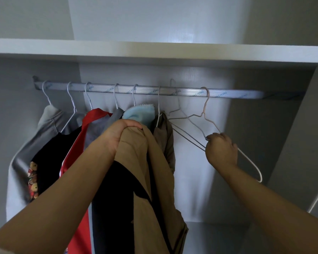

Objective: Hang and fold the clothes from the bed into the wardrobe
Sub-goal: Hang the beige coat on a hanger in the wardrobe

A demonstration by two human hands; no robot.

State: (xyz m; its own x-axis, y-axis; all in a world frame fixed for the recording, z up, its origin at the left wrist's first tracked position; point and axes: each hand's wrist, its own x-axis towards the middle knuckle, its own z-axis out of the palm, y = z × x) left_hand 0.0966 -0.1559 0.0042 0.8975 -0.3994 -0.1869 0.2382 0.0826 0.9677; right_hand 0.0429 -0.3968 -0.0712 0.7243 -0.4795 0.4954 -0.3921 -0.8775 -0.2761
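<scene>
Two hands work at centre frame; the left hand [122, 133] bunches the tan trousers [151, 180], soft and floppy, best gripped at the waistband; the right hand [221, 149] clasps a thin wire hanger [202, 116] on the rail [228, 93], light and springy.

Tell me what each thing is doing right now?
Left hand: shut on tan garment.
Tan garment: off the rail, bunched, hanging from the left hand.
Right hand: shut on empty hanger.
Empty hanger: bare, tilted, its hook not clearly on the rail.
Rail: holds six hung clothes at left, bare at right.
Shelf: looks bare.
</scene>
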